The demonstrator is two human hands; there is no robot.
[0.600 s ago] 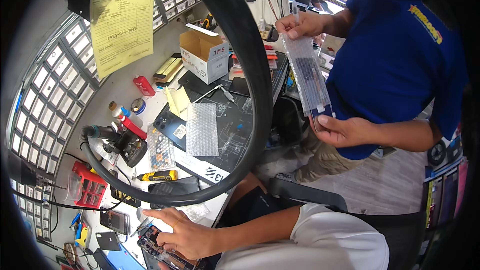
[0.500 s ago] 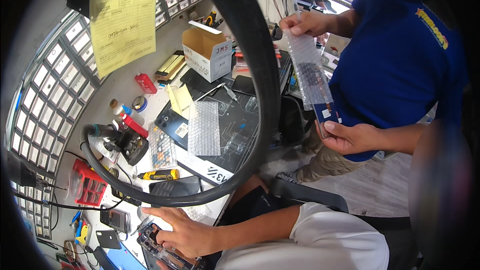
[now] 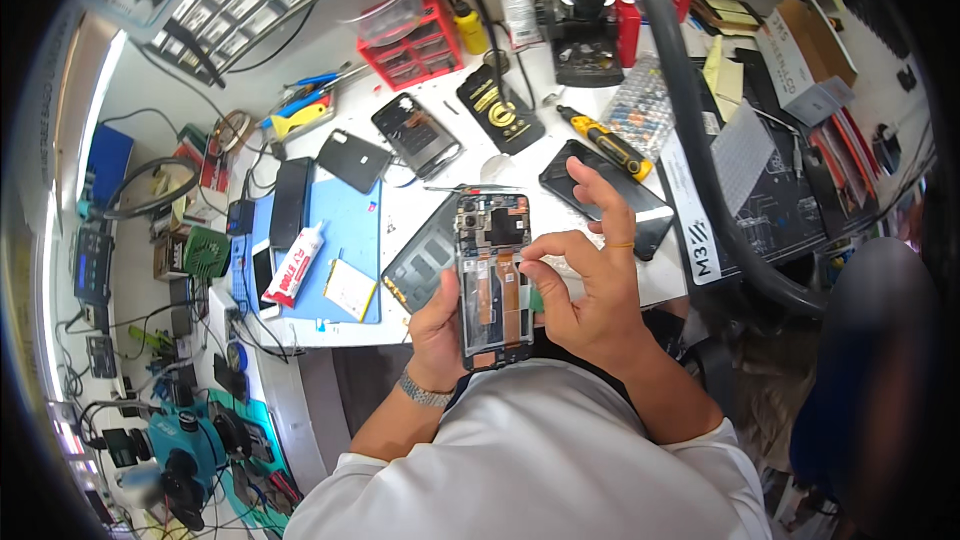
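Note:
My left hand [image 3: 436, 336] grips the left edge of an opened phone [image 3: 497, 280], held upright over the near edge of the white table. Its back is off, so the circuit board, cameras and copper-coloured flex cables show. My right hand [image 3: 592, 290] is at the phone's right edge, with thumb and forefinger pinched together beside the cables; whatever is between the fingertips is too small to make out. The other right fingers are raised. Beneath that hand shows a small green piece [image 3: 537, 300]. A dark grey phone panel [image 3: 422, 252] lies just left of the phone.
A blue mat [image 3: 345, 210] bears a white-and-red glue tube [image 3: 296, 265] and a battery [image 3: 350, 289]. Ahead lie a phone shell [image 3: 416, 137], a dark phone [image 3: 608, 195] and a yellow screwdriver [image 3: 606, 143]. A thick black ring [image 3: 715, 190] arches at the right; a teal microscope [image 3: 187, 455] stands lower left.
My view has swung left from a co-worker in blue holding bubble wrap to the phone in my hands. The phone is now fully visible, with my right thumb and forefinger pinched beside it.

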